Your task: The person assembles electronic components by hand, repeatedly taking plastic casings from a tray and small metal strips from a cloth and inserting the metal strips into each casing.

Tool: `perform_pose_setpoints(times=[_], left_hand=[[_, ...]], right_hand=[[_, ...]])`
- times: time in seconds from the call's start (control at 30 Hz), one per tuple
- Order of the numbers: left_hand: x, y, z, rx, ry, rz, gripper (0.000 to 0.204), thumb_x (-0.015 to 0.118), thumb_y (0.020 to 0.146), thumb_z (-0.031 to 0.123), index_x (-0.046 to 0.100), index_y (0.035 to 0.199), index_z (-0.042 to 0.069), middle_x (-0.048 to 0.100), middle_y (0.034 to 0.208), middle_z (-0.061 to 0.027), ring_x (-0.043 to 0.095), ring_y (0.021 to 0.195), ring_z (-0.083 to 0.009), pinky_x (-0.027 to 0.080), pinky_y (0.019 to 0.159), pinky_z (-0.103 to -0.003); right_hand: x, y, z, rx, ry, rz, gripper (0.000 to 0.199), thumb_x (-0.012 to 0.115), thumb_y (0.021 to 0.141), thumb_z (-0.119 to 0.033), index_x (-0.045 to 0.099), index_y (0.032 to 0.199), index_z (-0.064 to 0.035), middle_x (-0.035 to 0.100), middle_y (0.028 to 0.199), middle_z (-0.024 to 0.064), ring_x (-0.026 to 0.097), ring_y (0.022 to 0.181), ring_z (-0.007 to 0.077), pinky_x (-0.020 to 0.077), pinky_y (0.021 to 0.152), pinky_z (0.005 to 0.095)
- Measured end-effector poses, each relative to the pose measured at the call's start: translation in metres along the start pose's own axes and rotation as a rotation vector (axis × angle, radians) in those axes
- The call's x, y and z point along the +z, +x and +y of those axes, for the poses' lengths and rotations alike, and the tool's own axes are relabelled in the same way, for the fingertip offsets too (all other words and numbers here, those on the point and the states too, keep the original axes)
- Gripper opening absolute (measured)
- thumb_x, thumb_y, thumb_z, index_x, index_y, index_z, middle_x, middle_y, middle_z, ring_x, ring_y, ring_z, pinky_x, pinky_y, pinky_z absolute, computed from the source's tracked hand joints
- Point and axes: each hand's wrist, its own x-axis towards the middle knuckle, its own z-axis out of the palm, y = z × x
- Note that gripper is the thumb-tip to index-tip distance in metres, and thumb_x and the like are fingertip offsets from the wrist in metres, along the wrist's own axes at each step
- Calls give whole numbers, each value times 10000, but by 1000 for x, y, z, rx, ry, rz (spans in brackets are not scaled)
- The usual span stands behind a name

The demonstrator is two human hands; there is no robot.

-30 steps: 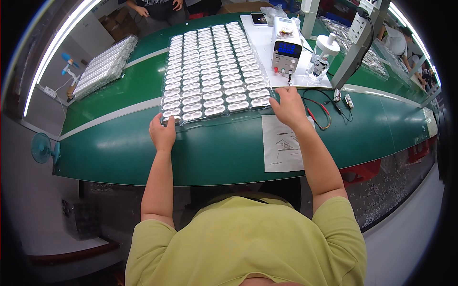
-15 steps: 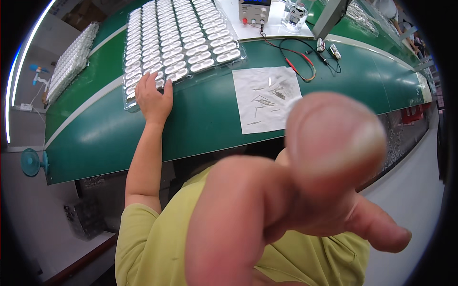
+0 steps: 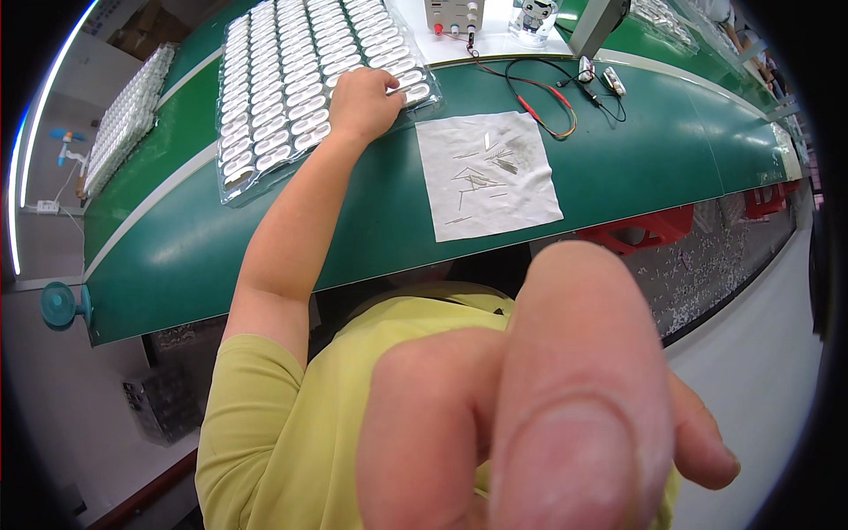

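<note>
My left hand (image 3: 364, 104) reaches to the front right part of a clear plastic tray (image 3: 281, 175) filled with rows of white oval devices (image 3: 309, 122). Its fingers are bent down among the devices, with the thumb close beside them. Whether a device is between the fingertips cannot be made out. My right hand (image 3: 548, 406) is very near the camera at the lower middle and looks large and partly blurred. One digit points toward me with its nail showing, and another sticks out to the right. Nothing shows between these fingers.
On the green table (image 3: 371, 238) lies a white cloth (image 3: 442, 208) with thin metal pins. Behind it are red and black test leads (image 3: 548, 124), a power supply (image 3: 455, 13) and a metal post (image 3: 601, 31). Another tray (image 3: 132, 115) stands far left; a red stool (image 3: 649, 231) is underneath.
My left hand has moved right across the tray, from its front left part to its front right, and its fingers have bent. My right hand has lowered and turned close to the camera.
</note>
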Motion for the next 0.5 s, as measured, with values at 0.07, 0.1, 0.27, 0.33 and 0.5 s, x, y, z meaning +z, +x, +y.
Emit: perform_pose_setpoints(times=[0.07, 0.1, 0.27, 0.33, 0.5], left_hand=[[-8, -1, -7, -107, 79, -129, 149, 685, 757, 198, 759, 867, 129, 692, 918, -124, 638, 920, -318, 518, 819, -406], [-2, 10, 10, -122, 65, -208, 142, 678, 754, 185, 762, 861, 143, 695, 948, -117, 639, 940, -319, 519, 838, -401], [1, 9, -16, 99, 95, -14, 89, 656, 747, 147, 731, 779, 111, 677, 804, -101, 639, 813, -297, 520, 765, -416], [-12, 1, -16, 68, 44, 31, 111, 660, 743, 155, 724, 804, 89, 678, 836, -112, 640, 816, -299, 515, 756, -401], [-28, -35, -5, -274, -635, 176, 158, 649, 830, 102, 654, 944, -7, 681, 844, -95, 680, 764, -204, 541, 663, -281]], right_hand=[[8, -11, -6, 5, 15, -19, 858, 694, 872, -393, 178, 1486, -87, 429, 1229, 317, 616, 881, 348, 566, 740, 447], [3, 3, 6, -2, -36, -2, 855, 696, 871, -391, 183, 1485, -89, 430, 1230, 313, 615, 878, 343, 566, 736, 444], [-55, 11, -34, 41, -766, 286, 470, 643, 915, -264, 496, 1273, 2, 532, 1106, 149, 534, 812, 213, 461, 705, 336], [-99, -1, -42, 111, -1182, 465, 112, 576, 926, -38, 599, 1006, 37, 625, 965, 99, 600, 776, 130, 483, 673, 252], [-155, -43, -42, 746, -1569, 643, 52, 601, 905, -31, 635, 926, 1, 633, 943, 47, 605, 807, 128, 482, 704, 255]])
